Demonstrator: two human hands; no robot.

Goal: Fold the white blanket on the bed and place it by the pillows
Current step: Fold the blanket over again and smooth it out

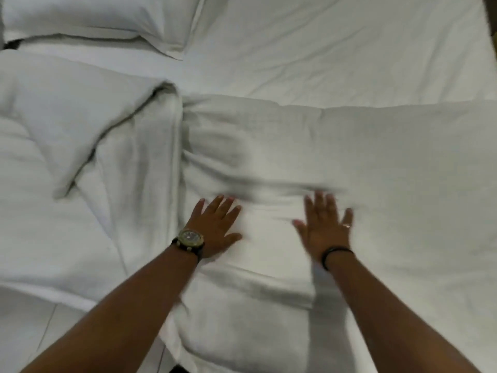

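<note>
I see two hands flat, fingers spread: left hand [215, 227] and right hand [324, 227] press one white blanket [349, 162] mid-bed; one pillow [94, 20] at eleven o'clock.

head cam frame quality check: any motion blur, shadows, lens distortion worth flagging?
Head view: motion blur smears the right hand and the creases just beyond both hands; the left hand and its watch are sharper. Dim, flat light turns the white blanket greyish; soft shadows sit in its folds and under the right forearm. The pillow looks soft. Wide-angle stretch enlarges the forearms. No glare.
</note>
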